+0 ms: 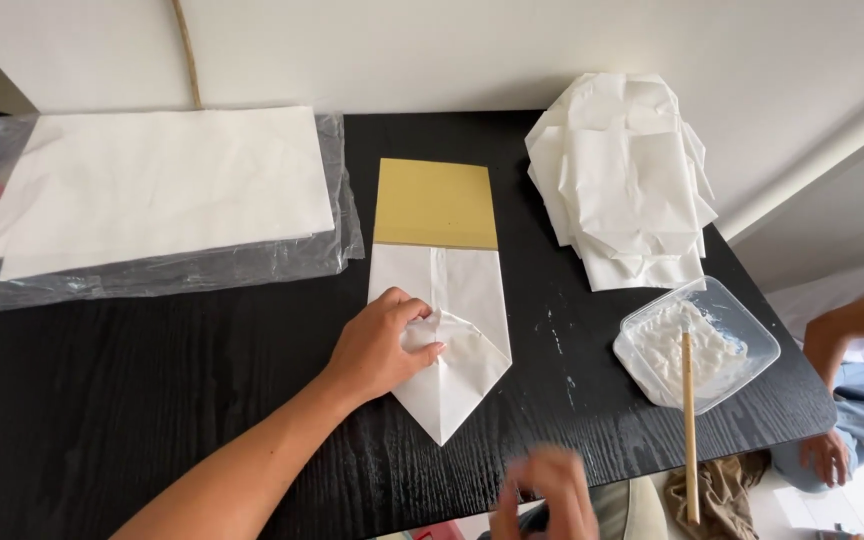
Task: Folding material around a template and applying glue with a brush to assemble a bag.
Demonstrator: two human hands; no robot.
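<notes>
Near the middle of the black table [152,400], left hand [380,345] pressing flat on a folded white paper [452,340], fingers curled over a crumpled flap, not gripping so much as pinning it down. Paper folded to a point aimed at the near edge, its far end tucked against a yellowish board [435,203] lying just beyond, touching it.

Right hand [544,490] low at the near edge, blurred, off the table and holding nothing as far as can be seen; honestly can't tell whether open or clenched.

Further right, clear plastic tub [742,330] of white paste with a wooden stick [689,430] leaning in it, handle poking out over the near edge. Few white smears on the tabletop between paper and tub. Far right, messy stack of folded white pieces [627,180], same sort of shape.

Far left, big pile of flat white sheets [162,185] sitting on a clear plastic wrapper [202,270].

Off the right edge, another person's arm and hand [830,455], well apart from everything.
</notes>
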